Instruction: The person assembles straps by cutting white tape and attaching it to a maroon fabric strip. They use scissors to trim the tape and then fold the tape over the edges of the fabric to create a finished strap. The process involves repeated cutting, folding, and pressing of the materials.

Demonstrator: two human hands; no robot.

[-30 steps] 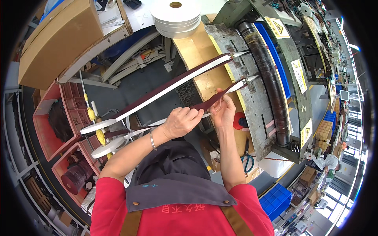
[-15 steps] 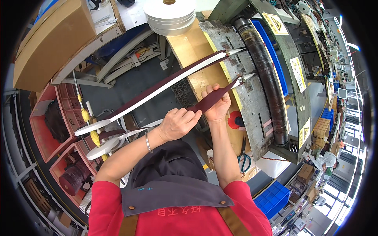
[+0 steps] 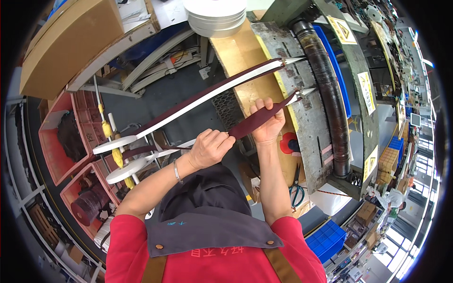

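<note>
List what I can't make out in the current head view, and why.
In the head view:
Right hand: partly covered by the maroon strip.
Left hand: its curled grip hides the ends of some fingers.
White roll stack: partly cut off by the picture's upper edge.
Distant person: too small to tell what they are doing.

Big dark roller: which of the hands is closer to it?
Right. The right hand is left of the dark roller, with the metal plate between; the left hand is farther left.
</note>
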